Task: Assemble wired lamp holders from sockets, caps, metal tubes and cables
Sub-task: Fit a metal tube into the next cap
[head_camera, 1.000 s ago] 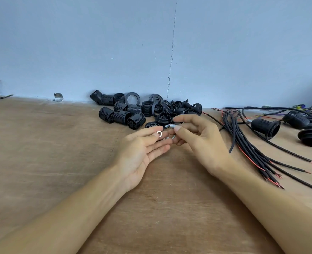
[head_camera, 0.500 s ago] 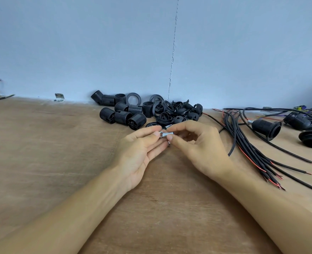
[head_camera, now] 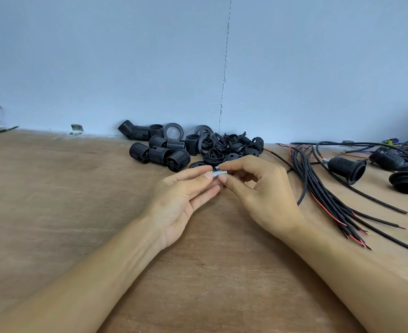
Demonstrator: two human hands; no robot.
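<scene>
A wooden table (head_camera: 54,200) fills the lower view and meets a pale blue wall (head_camera: 102,56) with a thin vertical crack. On the right of the table lies a loose bundle of black cables (head_camera: 318,188) with red cores showing at the cut ends. Beyond it rest wired lamp holders (head_camera: 347,168), their mouths facing the near right. Against the wall in the middle sits a heap of black ribbed sockets and caps (head_camera: 193,150). Just in front of that heap the two hands meet above the table. The right hand (head_camera: 263,191) has its fingers curled, and its thumb and forefinger pinch a short metal tube (head_camera: 218,174). The left hand (head_camera: 181,200) lies palm up with its lower fingers nearly straight, while its thumb and forefinger close on the tube's left end. A small metal bracket (head_camera: 77,129) stands at the wall's foot, far left.
</scene>
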